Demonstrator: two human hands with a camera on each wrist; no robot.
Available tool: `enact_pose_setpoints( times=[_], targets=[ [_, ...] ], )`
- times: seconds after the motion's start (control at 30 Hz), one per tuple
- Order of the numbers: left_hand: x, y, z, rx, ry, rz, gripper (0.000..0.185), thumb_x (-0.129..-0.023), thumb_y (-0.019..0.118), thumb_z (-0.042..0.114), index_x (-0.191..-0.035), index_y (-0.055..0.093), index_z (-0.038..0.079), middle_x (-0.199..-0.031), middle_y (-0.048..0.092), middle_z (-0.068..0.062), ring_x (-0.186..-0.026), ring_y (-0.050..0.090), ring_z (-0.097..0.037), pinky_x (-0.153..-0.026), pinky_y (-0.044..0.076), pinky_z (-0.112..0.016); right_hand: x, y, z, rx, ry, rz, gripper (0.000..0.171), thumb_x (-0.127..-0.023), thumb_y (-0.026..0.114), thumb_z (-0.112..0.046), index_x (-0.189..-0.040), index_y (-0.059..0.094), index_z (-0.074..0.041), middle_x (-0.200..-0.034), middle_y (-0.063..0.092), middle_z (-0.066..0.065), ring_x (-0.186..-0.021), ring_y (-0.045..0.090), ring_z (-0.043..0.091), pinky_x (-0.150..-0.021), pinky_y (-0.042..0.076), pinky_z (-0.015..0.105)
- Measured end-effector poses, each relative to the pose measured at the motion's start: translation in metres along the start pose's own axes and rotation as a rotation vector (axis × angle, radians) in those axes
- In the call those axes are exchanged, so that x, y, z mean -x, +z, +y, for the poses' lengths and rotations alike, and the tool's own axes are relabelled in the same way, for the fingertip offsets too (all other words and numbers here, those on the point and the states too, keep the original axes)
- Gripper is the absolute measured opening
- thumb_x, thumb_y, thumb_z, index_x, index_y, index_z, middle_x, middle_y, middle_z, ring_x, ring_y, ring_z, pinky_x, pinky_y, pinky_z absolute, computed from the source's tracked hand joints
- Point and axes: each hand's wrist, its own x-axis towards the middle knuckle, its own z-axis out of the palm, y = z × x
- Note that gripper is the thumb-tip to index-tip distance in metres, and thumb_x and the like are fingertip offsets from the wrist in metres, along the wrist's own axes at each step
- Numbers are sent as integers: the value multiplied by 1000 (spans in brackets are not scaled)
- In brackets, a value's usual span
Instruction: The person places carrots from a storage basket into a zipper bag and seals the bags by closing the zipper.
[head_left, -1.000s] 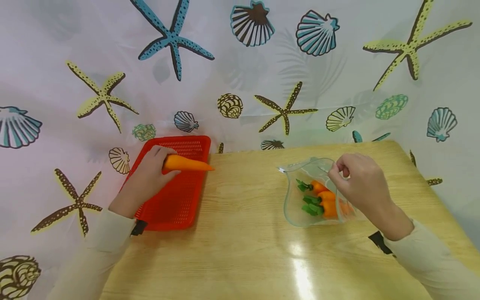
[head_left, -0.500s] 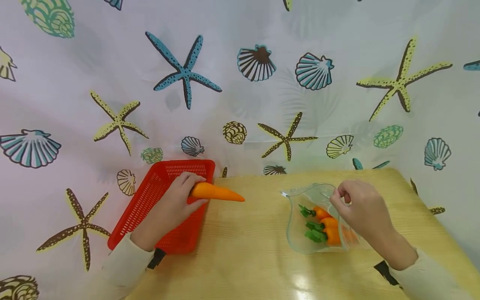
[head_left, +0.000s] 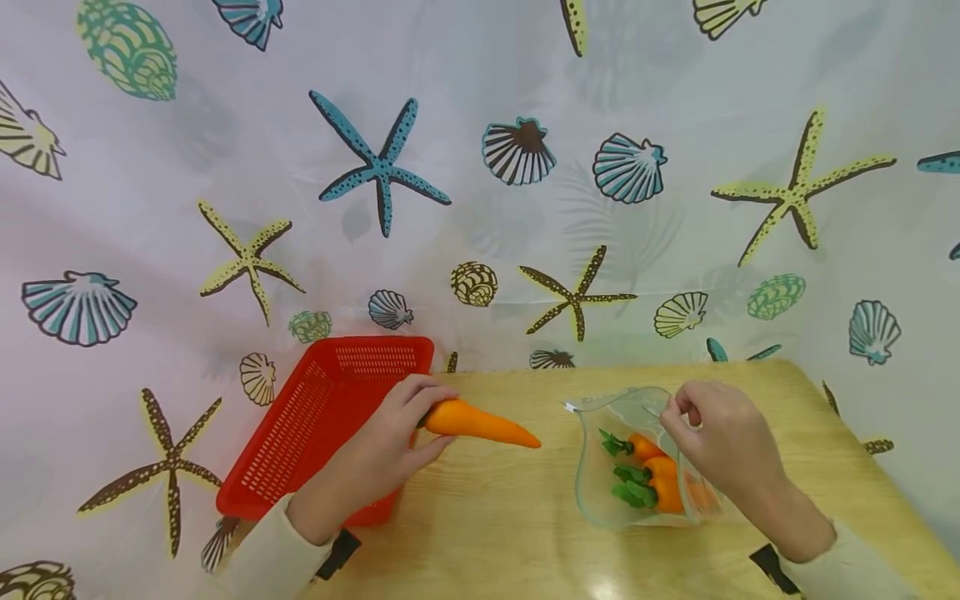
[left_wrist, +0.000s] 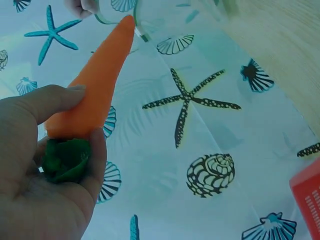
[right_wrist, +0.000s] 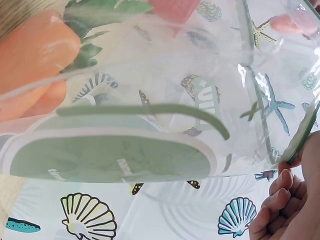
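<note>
My left hand [head_left: 382,454] grips an orange toy carrot [head_left: 480,423] by its green-topped end, the tip pointing right above the wooden table [head_left: 487,517]. In the left wrist view my thumb and fingers wrap the carrot [left_wrist: 95,85] at its green top [left_wrist: 62,159]. My right hand [head_left: 720,437] pinches the upper edge of a clear plastic zip bag [head_left: 600,450] and holds its mouth toward the left. Inside the bag lie orange carrots with green leaves [head_left: 648,471]. The right wrist view looks through the bag [right_wrist: 165,100] at a carrot [right_wrist: 35,55]; my right hand's fingers [right_wrist: 280,200] sit at the lower right.
A red perforated plastic basket [head_left: 315,417] sits at the table's left rear corner, partly over the edge. A curtain printed with starfish and shells [head_left: 480,167] hangs right behind the table. The table's right edge [head_left: 862,450] runs close past the bag.
My left hand has carried the carrot rightward, off the red basket and out over the table toward the bag. My right hand keeps holding the bag's edge in the same place.
</note>
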Motion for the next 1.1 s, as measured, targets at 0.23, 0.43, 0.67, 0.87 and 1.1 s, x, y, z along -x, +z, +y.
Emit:
enact_pose_setpoints(
  times=[0.23, 0.43, 0.67, 0.87, 1.1],
  targets=[
    [-6, 7, 32, 24, 166, 16, 52, -79, 74, 10, -126, 52, 12, -123, 46, -1, -109, 44, -14, -90, 44, -21, -4, -1, 1, 10, -13, -23, 18, -81, 45, -20, -63, 46, -14, -57, 36, -8, -51, 32, 10, -45, 29, 23],
    [-16, 19, 50, 3, 251, 36, 51, -78, 75, 10, -123, 51, 11, -122, 46, -1, -111, 43, -15, -94, 41, -20, -6, -2, 3, -5, -17, 11, 18, -80, 47, -20, -62, 46, -15, -55, 35, -8, -49, 31, 9, -44, 27, 23],
    [-22, 54, 61, -60, 306, 41, 41, -77, 74, 7, -114, 56, 12, -120, 49, -2, -108, 44, -17, -91, 42, -19, 1, -1, 2, -12, 2, 1, 17, -78, 48, -19, -61, 45, -16, -55, 33, -10, -49, 29, 9, -44, 26, 23],
    [-31, 75, 70, -115, 307, -31, 41, -85, 64, 7, -124, 53, 14, -127, 45, 0, -113, 40, -15, -89, 41, -16, 1, -1, 1, -12, -4, 17, 17, -78, 48, -19, -61, 45, -16, -55, 33, -9, -50, 30, 9, -44, 26, 23],
    [-41, 95, 77, -217, 383, -43, 45, -87, 59, 4, -129, 50, 15, -124, 47, -1, -103, 45, -16, -79, 44, -17, 1, 0, 1, -19, -7, 24, 15, -76, 50, -17, -61, 46, -15, -56, 35, -9, -50, 31, 10, -45, 28, 25]
  ],
)
